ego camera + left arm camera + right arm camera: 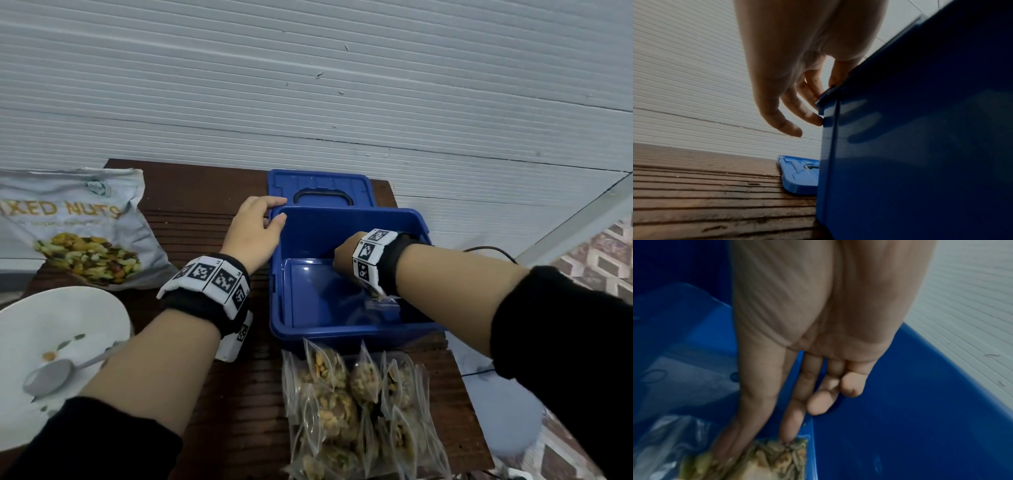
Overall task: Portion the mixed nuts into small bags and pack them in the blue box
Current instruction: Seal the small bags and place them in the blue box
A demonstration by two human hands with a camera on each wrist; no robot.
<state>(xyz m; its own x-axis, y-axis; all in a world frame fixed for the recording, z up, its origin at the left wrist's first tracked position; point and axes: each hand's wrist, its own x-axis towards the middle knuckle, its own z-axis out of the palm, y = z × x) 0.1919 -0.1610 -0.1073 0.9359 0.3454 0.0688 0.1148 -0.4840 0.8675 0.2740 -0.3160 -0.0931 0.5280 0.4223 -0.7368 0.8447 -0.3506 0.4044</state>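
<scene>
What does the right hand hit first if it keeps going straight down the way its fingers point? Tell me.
Most likely the small bag of nuts that the right hand is already touching with thumb and fingertip, then the floor of the blue box just beneath; how far below is unclear.

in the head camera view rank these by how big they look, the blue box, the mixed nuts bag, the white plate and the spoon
1. Open blue plastic box
2. Silver mixed nuts bag and round white plate: similar, both cut off by the frame, so unranked
3. Grey metal spoon, clearly smallest
</scene>
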